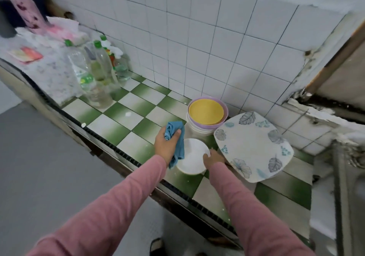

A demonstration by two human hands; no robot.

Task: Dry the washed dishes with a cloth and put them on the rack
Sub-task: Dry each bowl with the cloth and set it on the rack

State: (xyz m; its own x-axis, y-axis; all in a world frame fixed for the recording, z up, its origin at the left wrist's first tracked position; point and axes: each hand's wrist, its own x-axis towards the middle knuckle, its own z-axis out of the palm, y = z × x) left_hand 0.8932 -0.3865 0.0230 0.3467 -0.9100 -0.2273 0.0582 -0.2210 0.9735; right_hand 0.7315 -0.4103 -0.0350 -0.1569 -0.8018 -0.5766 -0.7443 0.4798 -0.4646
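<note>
Curled tight around a crumpled blue cloth [178, 150], the left hand [166, 144] holds it so that a loose end hangs down just beside one round white bowl [192, 158]. The right hand [212, 158] pinches that bowl's right rim, thumb on the inside. Both arms wear pink long sleeves [122, 206]. The held bowl is low over the front part of the counter, close to its edge; I cannot tell whether it touches the tiles. At far left, a raised ledge under a white speckled covering [49, 68] carries blurred pink and white packets. Beside it stands a cluster of clear plastic bottles [94, 74] with three green caps showing; the exact number of bottles is unclear. Behind the held bowl is one stack of dishes [197, 132]: a yellow shallow dish [205, 111] on top, nested in a lilac bowl [205, 126], with white bowls beneath whose number I cannot tell. Just right of the stack, one large squarish white plate printed with grey and blue leaves [252, 147] lies raised and slightly tilted. At far right is the edge of a metal sink [345, 186]. The counter [122, 115] is tiled in a green and white check with a dark front trim. The wall [197, 38] behind is small white square tiles, and the floor [39, 166] at left is plain grey.
</note>
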